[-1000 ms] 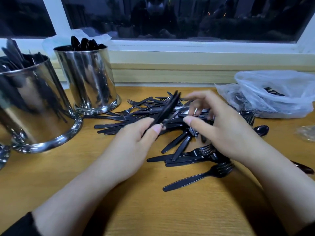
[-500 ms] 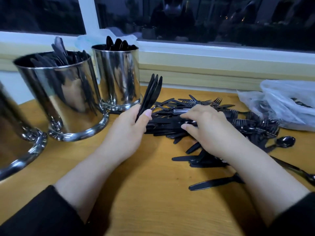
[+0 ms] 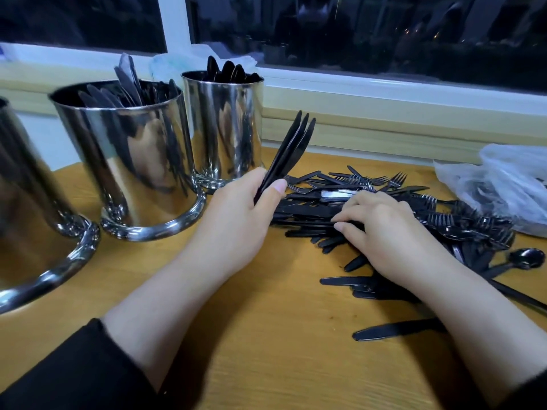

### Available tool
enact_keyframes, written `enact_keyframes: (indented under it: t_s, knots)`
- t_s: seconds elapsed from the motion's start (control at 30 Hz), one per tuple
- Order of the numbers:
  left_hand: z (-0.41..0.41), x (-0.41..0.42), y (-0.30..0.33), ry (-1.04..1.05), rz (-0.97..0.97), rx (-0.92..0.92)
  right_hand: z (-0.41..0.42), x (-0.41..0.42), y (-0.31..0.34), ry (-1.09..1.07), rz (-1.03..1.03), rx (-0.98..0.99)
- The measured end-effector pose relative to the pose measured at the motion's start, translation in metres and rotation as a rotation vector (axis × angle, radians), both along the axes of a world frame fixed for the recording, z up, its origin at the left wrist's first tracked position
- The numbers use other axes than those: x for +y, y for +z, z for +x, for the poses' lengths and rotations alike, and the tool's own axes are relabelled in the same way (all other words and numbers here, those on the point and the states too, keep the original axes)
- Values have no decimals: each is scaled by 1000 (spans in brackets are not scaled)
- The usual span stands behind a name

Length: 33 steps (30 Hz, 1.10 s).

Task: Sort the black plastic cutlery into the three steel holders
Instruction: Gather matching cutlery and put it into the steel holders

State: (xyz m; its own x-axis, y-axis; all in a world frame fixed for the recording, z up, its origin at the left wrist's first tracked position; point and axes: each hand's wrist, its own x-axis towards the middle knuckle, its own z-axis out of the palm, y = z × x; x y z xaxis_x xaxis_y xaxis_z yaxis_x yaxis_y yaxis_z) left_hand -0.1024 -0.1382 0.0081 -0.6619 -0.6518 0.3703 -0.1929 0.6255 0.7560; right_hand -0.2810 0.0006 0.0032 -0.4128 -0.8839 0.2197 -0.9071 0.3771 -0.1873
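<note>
Black long sleeves (image 3: pixel 74 368) pushed up both forearms, hands bare, no rings.

The leftmost steel holder (image 3: pixel 26 202) is cut off by the left edge, and the plastic bag (image 3: pixel 503 184) at right hides its contents.

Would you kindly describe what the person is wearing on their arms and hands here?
Both the left hand and right hand are bare: no gloves, rings or watch visible. Black long sleeves are pushed back, leaving the forearms uncovered.
</note>
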Motion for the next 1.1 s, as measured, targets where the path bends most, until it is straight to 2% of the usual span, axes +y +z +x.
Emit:
enact_keyframes:
  t_s: [0.17,0.3,0.4,0.57,0.67,0.73,0.8,0.83,0.93,1.1]
  knots:
    - [0,2,2,41,-7,37,-1,9,6,7,-177,-71]
    - [1,1,5,118,-58,37,0,23,13,40,-315,-231]
    - [2,3,7,83,-65,8,5,33,17,119,-381,-338]
    - [0,13,5,-214,127,-144,19,30,21,186,-555,-313]
    - [1,17,6,-325,127,-250,24,28,21,166,-628,-294]
    - [0,17,3,-322,220,-212,23,26,20,121,-667,-358]
    - [-2,12,1,-234,325,-105,15,25,18,18,-733,-418]
    - [-2,8,0,-178,314,-69,9,25,17,-44,-737,-408]
    - [-2,-2,-1,-57,175,-59,-8,25,11,-147,-544,-276]
    - [-2,2,0,-31,130,-73,-9,12,2,-60,-121,-99]
